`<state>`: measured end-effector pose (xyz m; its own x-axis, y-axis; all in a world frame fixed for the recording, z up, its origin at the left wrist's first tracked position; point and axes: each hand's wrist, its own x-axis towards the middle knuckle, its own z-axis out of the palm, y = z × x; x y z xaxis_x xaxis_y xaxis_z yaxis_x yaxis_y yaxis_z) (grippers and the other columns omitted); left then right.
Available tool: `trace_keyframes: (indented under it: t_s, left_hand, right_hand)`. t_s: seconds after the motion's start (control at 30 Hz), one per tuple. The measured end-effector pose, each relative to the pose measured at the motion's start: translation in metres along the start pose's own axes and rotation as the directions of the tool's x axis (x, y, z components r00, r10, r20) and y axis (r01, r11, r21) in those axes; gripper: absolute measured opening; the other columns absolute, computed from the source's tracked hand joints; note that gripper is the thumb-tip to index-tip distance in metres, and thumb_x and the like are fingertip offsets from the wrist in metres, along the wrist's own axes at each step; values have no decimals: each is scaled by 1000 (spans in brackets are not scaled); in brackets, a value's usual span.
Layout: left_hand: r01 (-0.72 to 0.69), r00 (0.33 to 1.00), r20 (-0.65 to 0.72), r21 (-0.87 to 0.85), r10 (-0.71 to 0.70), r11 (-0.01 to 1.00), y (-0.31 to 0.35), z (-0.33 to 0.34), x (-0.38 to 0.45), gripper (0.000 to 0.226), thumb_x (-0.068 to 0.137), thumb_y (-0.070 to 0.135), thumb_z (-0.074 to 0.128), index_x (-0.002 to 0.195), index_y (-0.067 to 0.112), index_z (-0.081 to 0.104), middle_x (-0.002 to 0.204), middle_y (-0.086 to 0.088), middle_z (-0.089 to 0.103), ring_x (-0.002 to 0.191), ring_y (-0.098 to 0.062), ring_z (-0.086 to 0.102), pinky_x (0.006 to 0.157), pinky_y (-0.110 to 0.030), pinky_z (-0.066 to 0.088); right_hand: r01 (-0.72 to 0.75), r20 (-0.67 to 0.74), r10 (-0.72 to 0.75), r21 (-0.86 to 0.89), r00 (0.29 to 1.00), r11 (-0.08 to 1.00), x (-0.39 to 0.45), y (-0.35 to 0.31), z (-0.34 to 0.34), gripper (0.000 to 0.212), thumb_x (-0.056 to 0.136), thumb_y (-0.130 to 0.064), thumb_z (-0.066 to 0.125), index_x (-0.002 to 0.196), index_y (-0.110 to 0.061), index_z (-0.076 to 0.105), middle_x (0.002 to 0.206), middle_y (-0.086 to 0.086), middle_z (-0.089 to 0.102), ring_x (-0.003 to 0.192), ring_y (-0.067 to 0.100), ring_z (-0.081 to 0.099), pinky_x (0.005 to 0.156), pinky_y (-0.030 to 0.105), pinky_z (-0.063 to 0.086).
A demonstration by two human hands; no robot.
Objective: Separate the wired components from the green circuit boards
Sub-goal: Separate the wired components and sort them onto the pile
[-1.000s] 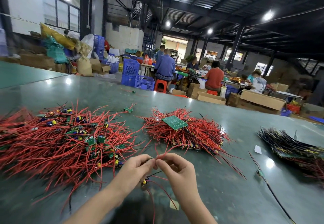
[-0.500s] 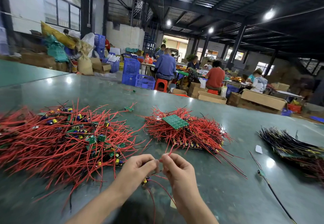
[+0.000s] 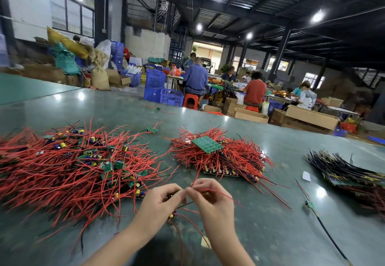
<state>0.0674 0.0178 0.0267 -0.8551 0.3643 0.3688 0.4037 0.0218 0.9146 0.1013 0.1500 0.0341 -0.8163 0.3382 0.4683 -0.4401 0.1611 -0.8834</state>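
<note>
My left hand [image 3: 161,201] and my right hand [image 3: 210,198] meet fingertip to fingertip above the table, both pinching a small wired component with red wires [image 3: 216,191] that trail right and down. A yellow-capped part [image 3: 171,216] hangs just below my left hand. A big heap of red-wired small green boards [image 3: 68,169] lies to the left. A second heap of red wires [image 3: 227,157] sits ahead, with a green circuit board panel [image 3: 207,143] lying on top.
A stack of dark-wired panels [image 3: 345,172] lies at the right. One loose wired piece [image 3: 309,204] and a white scrap [image 3: 306,176] rest on the green table [image 3: 270,234]. Several people sit working beyond the table's far edge, among blue crates [image 3: 155,84] and cardboard boxes [image 3: 312,117].
Both hands have stayed together in the same spot; the red wire in my right hand now sticks out more to the right.
</note>
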Motion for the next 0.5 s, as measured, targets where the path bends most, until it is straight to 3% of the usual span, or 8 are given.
trace_keyframes:
  t_s: [0.1,0.17,0.27,0.4,0.5]
  left_hand:
    - [-31,999,-10,14,31,999,0,-3,1,22,88,26,61,68,24,68,56,6,57,54,1,46,53,-14,35]
    - [-74,997,30,63,72,995,1,-3,-1,15,87,31,62,74,28,69,59,9,57,57,0,47,55,-17,36]
    - [-136,990,47,198,130,971,1,-2,-3,13,89,20,63,85,31,69,67,18,63,64,1,55,62,-20,43]
    - [-184,983,67,236,173,954,5,0,-4,19,92,8,57,87,24,66,71,25,63,69,6,57,63,-8,39]
    - [-183,982,95,215,166,959,7,2,-4,24,93,2,52,82,21,64,65,25,58,64,7,53,61,-6,36]
  right_hand:
    - [57,-20,-59,-60,998,997,-4,-2,3,31,70,6,76,63,-21,63,76,1,69,65,10,63,61,19,48]
    - [-40,-28,42,71,999,997,-3,-5,1,26,71,7,73,75,-16,63,70,2,69,64,8,64,61,17,49]
    - [-185,9,186,166,983,969,2,-7,-4,28,74,6,71,95,-13,65,66,0,67,66,8,63,63,18,50]
    - [-207,91,200,74,976,976,2,-11,-2,16,77,2,69,76,-13,74,69,6,70,65,13,64,63,21,52]
    - [-257,122,240,160,963,953,0,-12,-3,12,77,3,68,73,-7,73,65,8,68,58,13,61,58,19,50]
